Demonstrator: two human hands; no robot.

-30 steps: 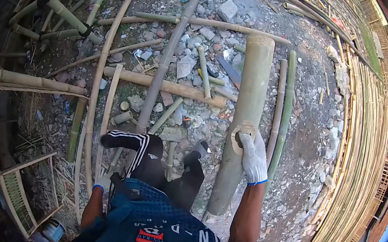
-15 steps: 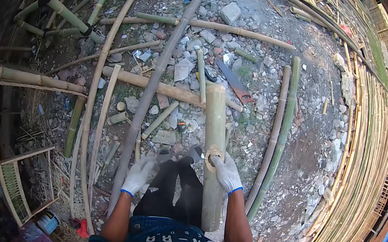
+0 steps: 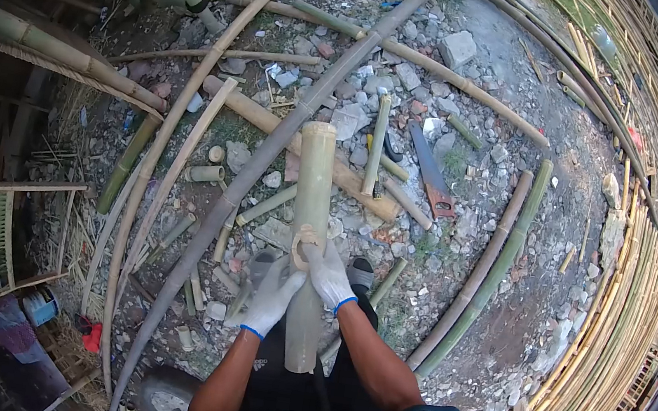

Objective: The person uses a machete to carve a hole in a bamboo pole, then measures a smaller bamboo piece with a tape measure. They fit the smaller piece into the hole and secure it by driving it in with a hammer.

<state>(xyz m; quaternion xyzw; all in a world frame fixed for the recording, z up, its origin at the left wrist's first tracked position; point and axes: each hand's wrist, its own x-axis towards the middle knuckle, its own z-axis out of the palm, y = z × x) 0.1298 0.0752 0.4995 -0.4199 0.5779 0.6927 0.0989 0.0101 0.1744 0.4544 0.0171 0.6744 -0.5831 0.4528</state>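
A thick, pale green bamboo section (image 3: 316, 171) stands out upright in front of my body, with a round hole cut through its wall about midway. My right hand (image 3: 328, 278), in a white knitted glove, grips its right side, fingers at the hole's edge. From the left, my gloved left hand (image 3: 272, 298) holds the section just below the hole; its far fingers are partly hidden. A handsaw (image 3: 431, 171) with a wooden handle lies on the rubble ahead to the right. Beside it a short, thin bamboo piece (image 3: 377, 145) rests over a thicker bamboo pole (image 3: 349, 181).
A long grey bamboo pole (image 3: 272, 136) crosses the ground diagonally on my left. Two poles, one a green bamboo pole (image 3: 496, 261), lie on the right. Many long bamboo poles (image 3: 601, 349) are stacked at far right. Broken stones (image 3: 457, 49) cover the ground.
The bamboo section has shifted left in view, in front of my body. My left hand, apart from it before, now rests against it. The view has turned slightly.
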